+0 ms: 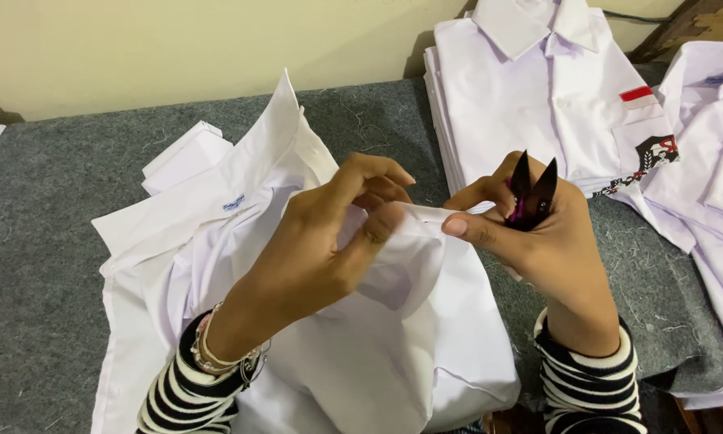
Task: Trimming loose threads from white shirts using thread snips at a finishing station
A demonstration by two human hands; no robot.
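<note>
Striped cuffs | white shirt (pixel 394 354) rumpled | left hand (pixel 329 241) pinches fabric | right hand (pixel 538 233) grips thread snips (pixel 533 193)

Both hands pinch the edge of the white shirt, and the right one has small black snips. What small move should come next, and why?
Probably tilt the thread snips down toward the pinched fold of the white shirt. Their blades point up, away from the cloth, while the left hand and right hand hold that edge taut between them.

Small blue collar label (pixel 233 202); red-white chest patch (pixel 637 96), folded shirt.
</note>
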